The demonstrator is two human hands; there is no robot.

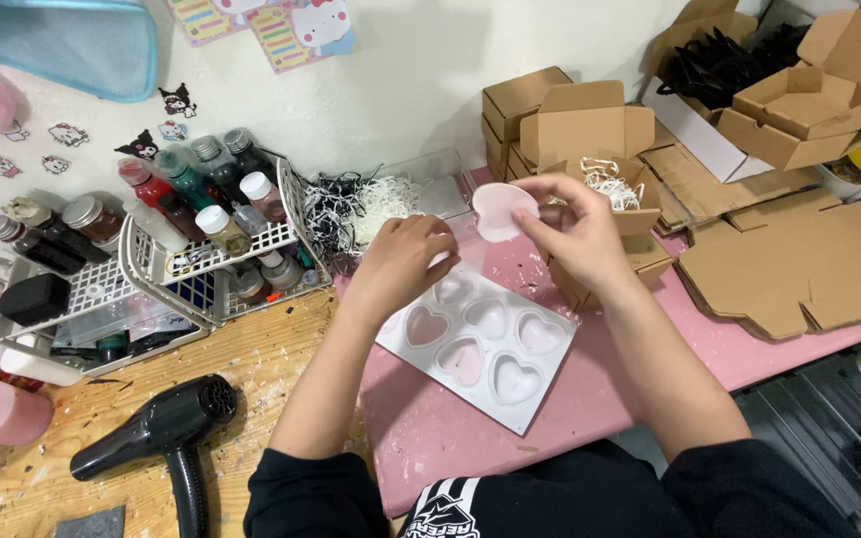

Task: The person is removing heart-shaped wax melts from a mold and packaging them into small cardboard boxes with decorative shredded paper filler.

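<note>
We're at the unmoulding step, by the look of it: right hand (580,234) pinches a pale pink heart (503,210), fingers clamped on its edge, held up over the far end of the white heart mould (480,344). Left hand (406,261) rests curled on the mould's far-left corner, gripping nothing we can see. Next move likely needs a clear spot or open box (590,134) for the heart.

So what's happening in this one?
A person sits at a pink table. The right hand holds up a pale pink heart piece, while the left hand rests on a white heart mold. Open cardboard boxes stand behind, and a black hairdryer lies to the left.
</note>
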